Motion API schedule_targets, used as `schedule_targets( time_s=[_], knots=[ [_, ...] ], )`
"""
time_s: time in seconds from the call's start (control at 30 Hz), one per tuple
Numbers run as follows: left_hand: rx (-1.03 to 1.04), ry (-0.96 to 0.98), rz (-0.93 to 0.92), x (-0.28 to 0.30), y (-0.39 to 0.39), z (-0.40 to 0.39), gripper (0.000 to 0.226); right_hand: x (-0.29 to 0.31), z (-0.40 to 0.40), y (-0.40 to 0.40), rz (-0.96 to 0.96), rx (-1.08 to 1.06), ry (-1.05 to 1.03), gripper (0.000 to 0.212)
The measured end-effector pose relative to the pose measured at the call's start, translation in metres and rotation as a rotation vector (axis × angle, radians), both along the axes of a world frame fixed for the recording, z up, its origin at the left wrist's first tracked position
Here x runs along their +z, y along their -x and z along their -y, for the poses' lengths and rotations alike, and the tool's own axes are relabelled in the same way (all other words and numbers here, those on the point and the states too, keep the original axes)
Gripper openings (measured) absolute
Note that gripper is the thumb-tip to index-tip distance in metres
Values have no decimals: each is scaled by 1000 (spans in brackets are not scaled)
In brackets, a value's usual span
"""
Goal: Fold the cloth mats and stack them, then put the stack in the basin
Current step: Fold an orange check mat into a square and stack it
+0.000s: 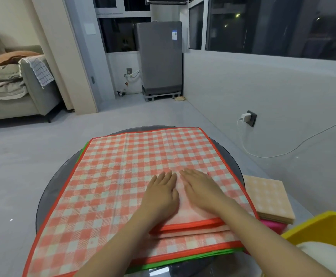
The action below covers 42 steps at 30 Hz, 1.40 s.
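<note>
At far left a grey sofa [33, 90] holds piled bedding and a checked towel draped over its arm, with open grey floor [23, 148] between it and the round dark glass table [49, 194]. Further back stands a grey washing machine [160, 56] with a small blue-and-white label near its top, too small to read. On the table a red-and-white checked cloth mat [107, 176] with an orange border lies spread flat, its left and near edges overhanging the table rim; the green edge of another mat [183, 260] peeks out beneath it. The left hand [162, 193] lies palm-down on a folded layer of this mat, fingers straight and together, pressing and gripping nothing. Just beside it the right hand [200, 188] lies flat the same way, fingers extended, also pressing the cloth. To the right, touching the mat's edge, sits a stack of folded mats [269, 196], pale orange check on top and pink beneath. At the lower right corner is the yellow basin [311, 226], holding something white. On the right wall a white charger [245, 117] sits in a socket, its cable trailing across the floor.
</note>
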<state>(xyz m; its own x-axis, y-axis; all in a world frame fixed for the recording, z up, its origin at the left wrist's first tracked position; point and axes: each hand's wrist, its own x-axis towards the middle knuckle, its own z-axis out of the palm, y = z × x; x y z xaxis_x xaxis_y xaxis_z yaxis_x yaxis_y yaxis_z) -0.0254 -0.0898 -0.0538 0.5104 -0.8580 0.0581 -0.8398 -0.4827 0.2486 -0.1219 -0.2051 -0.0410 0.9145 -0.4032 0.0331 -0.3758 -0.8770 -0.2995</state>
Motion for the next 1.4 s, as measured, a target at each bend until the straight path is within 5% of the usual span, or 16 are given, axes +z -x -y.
schedule_targets(
  time_s=[0.23,0.53,0.7,0.93,1.1,1.4],
  knots=[
    [26,-77,50,-17,1,1,56,-21,-7,0,-135,-30,109,54],
    [353,-182,12,-15,0,-6,76,-24,2,6,-193,-302,82,67],
    [429,-85,-35,-14,1,-11,75,-26,6,10,-172,-445,67,72],
    [530,289,-174,-6,-4,-15,56,-12,5,17,123,-551,-134,52],
    [630,670,-660,11,-1,-19,22,3,20,29,416,-646,-518,22],
    [386,842,-905,89,17,12,15,68,61,84,770,-516,-682,9]
  ],
)
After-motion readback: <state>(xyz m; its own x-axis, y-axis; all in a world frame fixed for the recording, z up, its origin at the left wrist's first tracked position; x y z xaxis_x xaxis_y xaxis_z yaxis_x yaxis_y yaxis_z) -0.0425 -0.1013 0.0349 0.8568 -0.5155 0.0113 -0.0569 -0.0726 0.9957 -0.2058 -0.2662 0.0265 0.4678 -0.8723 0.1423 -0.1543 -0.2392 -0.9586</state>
